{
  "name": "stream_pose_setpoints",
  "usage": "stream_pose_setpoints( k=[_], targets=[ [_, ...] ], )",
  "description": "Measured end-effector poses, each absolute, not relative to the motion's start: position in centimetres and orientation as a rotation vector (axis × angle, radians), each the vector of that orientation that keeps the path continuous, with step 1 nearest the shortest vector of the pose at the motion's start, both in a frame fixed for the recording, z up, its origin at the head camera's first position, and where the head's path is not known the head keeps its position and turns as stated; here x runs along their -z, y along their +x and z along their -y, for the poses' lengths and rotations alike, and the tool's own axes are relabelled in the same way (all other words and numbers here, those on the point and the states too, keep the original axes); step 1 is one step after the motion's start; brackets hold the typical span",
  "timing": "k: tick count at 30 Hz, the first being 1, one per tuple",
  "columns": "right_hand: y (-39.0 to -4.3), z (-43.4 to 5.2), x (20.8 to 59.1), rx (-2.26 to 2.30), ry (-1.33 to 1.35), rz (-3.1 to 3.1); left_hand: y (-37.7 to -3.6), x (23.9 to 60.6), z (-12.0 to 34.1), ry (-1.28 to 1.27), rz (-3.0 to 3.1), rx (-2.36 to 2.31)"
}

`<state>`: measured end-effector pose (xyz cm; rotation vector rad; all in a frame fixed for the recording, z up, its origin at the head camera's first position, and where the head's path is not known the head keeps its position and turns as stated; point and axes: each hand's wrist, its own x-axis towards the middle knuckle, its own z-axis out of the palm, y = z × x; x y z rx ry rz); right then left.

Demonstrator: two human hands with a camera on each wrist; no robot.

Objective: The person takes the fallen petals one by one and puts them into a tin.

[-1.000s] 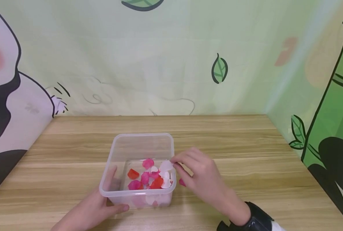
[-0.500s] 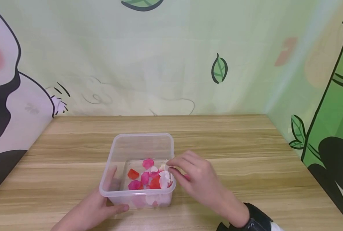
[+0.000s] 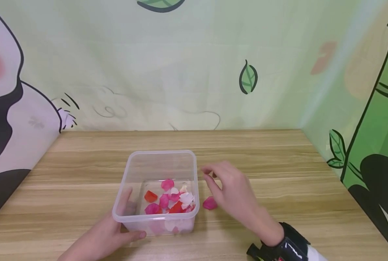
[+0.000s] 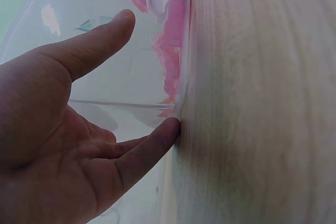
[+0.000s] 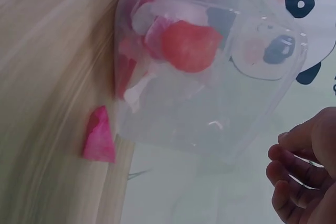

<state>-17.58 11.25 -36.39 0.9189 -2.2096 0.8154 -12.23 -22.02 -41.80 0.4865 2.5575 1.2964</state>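
A clear plastic container [image 3: 155,219] without a lid stands on the wooden table. Red, pink and white petals [image 3: 177,206] lie in it, mostly toward its right side. My left hand [image 3: 104,232] holds the container's near left corner, thumb along the front and fingers at the left wall; in the left wrist view the thumb lies across the clear wall. My right hand [image 3: 231,192] hovers just right of the container, fingers loosely bent, thumb and index tips close together, with no petal visible between them. Below its fingertips a single pink petal [image 3: 210,203] lies on the table beside the container.
The wooden table [image 3: 262,152] stretches behind and to the right of the container. A pale green backdrop [image 3: 194,72] with panda, leaf and bamboo drawings stands behind and at both sides. A black strap [image 3: 290,244] is around the right wrist.
My right hand let go of a white petal inside the container, then moved up and to the right, off the rim. The pink petal on the table is now in full view. The left hand stayed still.
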Motion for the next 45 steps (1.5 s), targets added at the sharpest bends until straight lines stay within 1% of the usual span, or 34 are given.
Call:
stream_pose_setpoints(
  k=[5, 9, 15, 20, 24, 27, 31, 45],
  targets=[
    [-18.3, -11.6, 36.9, -0.749, 0.846, 2.355, -12.2, 41.7, 21.9, 0.409, -2.538, -1.315],
    [-18.5, -11.7, 37.3, -0.624, 0.806, 2.607, -12.2, 41.6, 21.9, 0.389, -2.528, -1.321],
    [-18.8, -11.6, 38.0, -0.509, 0.893, 2.858, -12.1, 41.5, 21.7, 0.299, -2.449, -1.364],
    [-18.8, -11.7, 38.5, -0.472, 0.939, 2.939, -12.0, 41.5, 21.7, 0.296, -2.454, -1.368],
    [-18.9, -11.7, 38.9, -0.427, 0.951, 2.990, -12.0, 41.6, 21.7, 0.365, -2.522, -1.326],
    [-19.0, -11.7, 39.3, -0.384, 0.954, 3.008, -12.0, 41.6, 21.7, 0.368, -2.521, -1.327],
    [-19.0, -11.8, 39.7, -0.369, 0.957, 3.031, -12.0, 41.5, 21.7, 0.290, -2.446, -1.373],
    [-19.3, -12.1, 39.5, -0.476, 0.933, 3.017, -12.1, 41.5, 21.7, 0.254, -2.464, -1.337]
  ],
)
